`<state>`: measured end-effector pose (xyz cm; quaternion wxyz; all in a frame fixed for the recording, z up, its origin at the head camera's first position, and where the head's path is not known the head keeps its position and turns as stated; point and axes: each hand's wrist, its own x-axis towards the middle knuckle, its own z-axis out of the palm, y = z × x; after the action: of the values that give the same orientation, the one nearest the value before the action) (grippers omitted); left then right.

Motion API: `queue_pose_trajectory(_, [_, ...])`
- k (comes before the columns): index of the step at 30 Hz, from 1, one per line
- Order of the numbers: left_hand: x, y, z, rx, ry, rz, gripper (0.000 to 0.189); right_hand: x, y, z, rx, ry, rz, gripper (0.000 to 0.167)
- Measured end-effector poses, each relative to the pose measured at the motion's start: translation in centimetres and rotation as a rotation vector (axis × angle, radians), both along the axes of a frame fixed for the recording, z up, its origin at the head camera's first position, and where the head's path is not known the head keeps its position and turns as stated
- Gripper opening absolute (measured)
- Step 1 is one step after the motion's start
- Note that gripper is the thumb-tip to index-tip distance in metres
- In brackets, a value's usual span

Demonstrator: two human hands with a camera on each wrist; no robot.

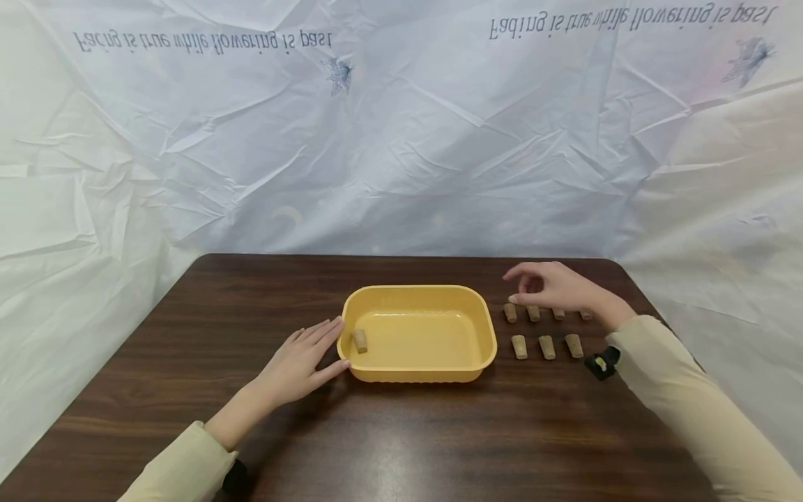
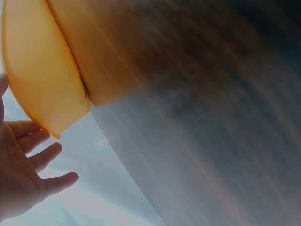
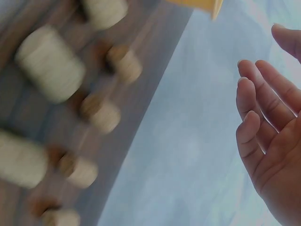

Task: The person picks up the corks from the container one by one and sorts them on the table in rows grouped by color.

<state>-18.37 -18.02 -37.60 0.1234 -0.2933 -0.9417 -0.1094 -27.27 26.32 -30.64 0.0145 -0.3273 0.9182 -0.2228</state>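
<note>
A yellow plastic basin (image 1: 417, 375) stands on the table, with one tapered cork stopper (image 1: 360, 341) inside near its left end. My left hand (image 1: 301, 364) rests against the basin's left rim, fingers extended and thumb apart. In the left wrist view, its fingers touch the basin's wall (image 2: 42, 61). To the right of the basin, my right hand (image 1: 555, 287) hovers over the back row of cork stoppers (image 1: 510, 313), partly hiding them. Its fingers are loosely bent, with a gap to the thumb and nothing between them. The right wrist view shows its bare palm (image 3: 282, 160).
Three cork stoppers form the front row, including a middle cork stopper (image 1: 547, 347). The dark wood-grain table (image 1: 401, 432) ends at a back edge close behind the basin. A pale wrinkled sheet (image 1: 401, 153) with printed lettering hangs behind and at both sides.
</note>
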Motion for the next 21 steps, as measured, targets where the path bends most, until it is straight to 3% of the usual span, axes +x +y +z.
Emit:
queue_pose_trajectory(11, [0.0, 0.1, 0.1, -0.002, -0.013, -0.004, 0.068, -1.6, -7.6, 1.0, 0.045, -0.039, 0.185, 0.035])
queue_pose_trajectory(21, [-0.1, 0.0, -0.1, -0.008, -0.005, -0.003, 0.067, -2.4, -13.6, 1.6, 0.093, 0.003, 0.3, 0.032])
